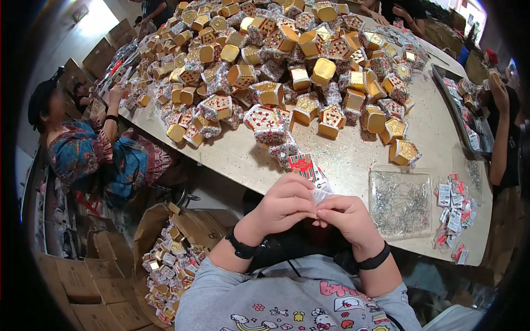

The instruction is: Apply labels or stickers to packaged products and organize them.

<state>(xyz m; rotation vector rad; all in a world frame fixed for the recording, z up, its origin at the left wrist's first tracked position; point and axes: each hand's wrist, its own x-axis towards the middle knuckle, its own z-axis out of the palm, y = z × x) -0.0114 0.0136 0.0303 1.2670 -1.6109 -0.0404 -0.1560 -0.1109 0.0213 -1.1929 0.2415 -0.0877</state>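
Observation:
Above the table's front edge my left hand [288, 203] and my right hand [349, 218] meet, fingertips pinched together. Between them is a small white card tag [322, 195], its lower corner hidden by my fingers. A red tag with green and white stripes [301, 164] sticks up just beyond my left fingers; whether my hand holds it or it lies on the table I cannot tell. The nearest ornament, a small house shape with speckled sides and red-dotted front [268, 119], stands beyond the tags. Any tiny part inside my pinch is too small to see.
A large heap of gold-based house ornaments [276, 38] covers the table [436, 143]. To my right are a clear tray of thin metal wires [401, 186] and scattered packaged tags [454, 214]. A dark tray [461, 107] lies farther right. A cardboard box [150, 223] holds ornaments below left. Other people work around the table.

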